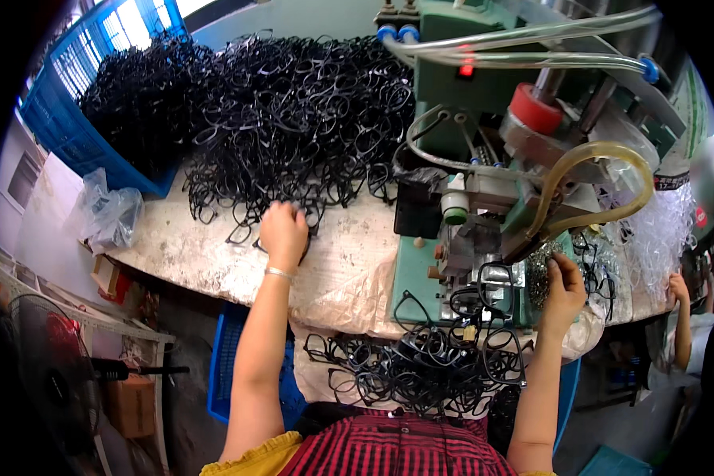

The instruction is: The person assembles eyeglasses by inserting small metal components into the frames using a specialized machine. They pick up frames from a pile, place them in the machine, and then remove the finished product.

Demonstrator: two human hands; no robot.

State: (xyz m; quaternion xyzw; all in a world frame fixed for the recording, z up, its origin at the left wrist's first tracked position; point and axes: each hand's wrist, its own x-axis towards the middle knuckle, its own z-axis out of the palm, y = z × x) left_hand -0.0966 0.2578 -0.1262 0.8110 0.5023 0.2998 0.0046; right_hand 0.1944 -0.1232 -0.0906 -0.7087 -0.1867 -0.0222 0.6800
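My left hand (283, 230) reaches forward onto the near edge of a big heap of black eyeglass frames (293, 119) on the worn white bench (206, 246), fingers curled over a frame. My right hand (565, 287) is raised beside the green machine (484, 159), pinching a black eyeglass frame (496, 279) that sits at the machine's work point. A second pile of black frames (424, 366) lies on a sheet just in front of my lap.
A blue plastic crate (63, 119) stands at the back left, tipped with frames spilling from it. Clear and yellowish hoses (603, 182) loop over the machine. A crumpled plastic bag (103, 210) lies at left. A fan (51, 373) stands low left. Another person's arm (678, 317) shows far right.
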